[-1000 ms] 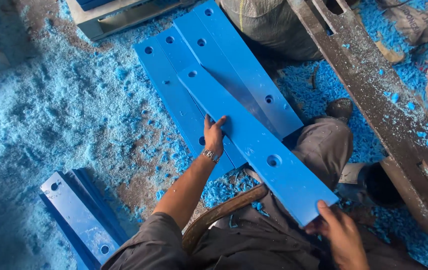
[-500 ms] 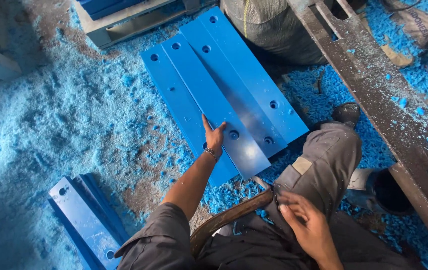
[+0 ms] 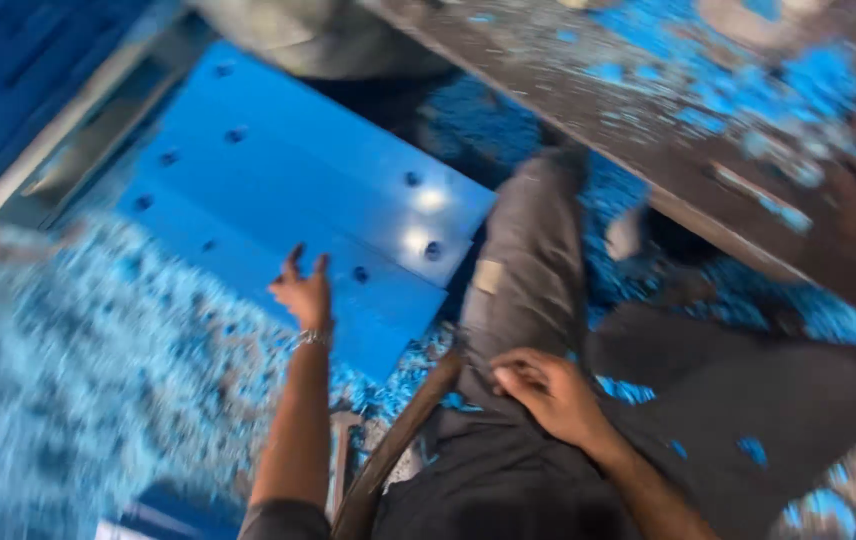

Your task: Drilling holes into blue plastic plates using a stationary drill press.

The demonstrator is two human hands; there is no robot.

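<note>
Head view: blurred by motion.
Left hand (image 3: 304, 292): arm stretched forward, fingers spread and open, palm down on the near edge of the blue slabs (image 3: 328, 205); a bracelet (image 3: 310, 339) at the wrist.
Slabs: flat on the floor, side by side, drilled with holes; they run from under the left hand away to the upper left.
Right hand (image 3: 548, 392): loosely curled, resting on the grey trouser leg (image 3: 538, 270); holds nothing that can be made out.
Hands: well apart.
Shavings (image 3: 78, 370): blue, covering the floor left of the left arm.
Beam (image 3: 648, 150): dark, flecked blue, beyond the right hand.
Strap (image 3: 398, 440): brown, curved, between the two arms.
</note>
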